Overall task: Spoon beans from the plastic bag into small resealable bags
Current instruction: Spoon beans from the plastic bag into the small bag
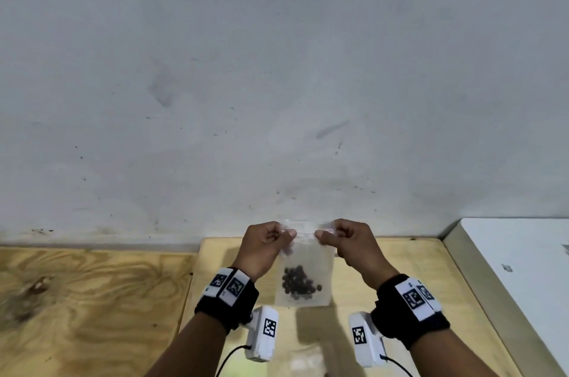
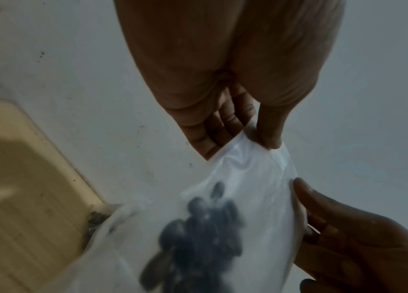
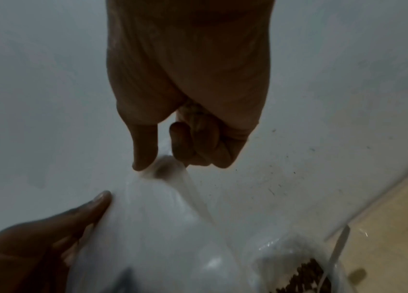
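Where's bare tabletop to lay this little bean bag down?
Bare wood shows on the darker plywood top left of the left hand, and on the pale board right of the right hand. It is crowded below the small clear resealable bag, where more plastic lies.

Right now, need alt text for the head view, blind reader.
Both hands, left hand and right hand, pinch the top corners of a small clear resealable bag, held upright above a light wooden table. Dark beans sit near its bottom; a scuffed grey wall fills the upper frame.
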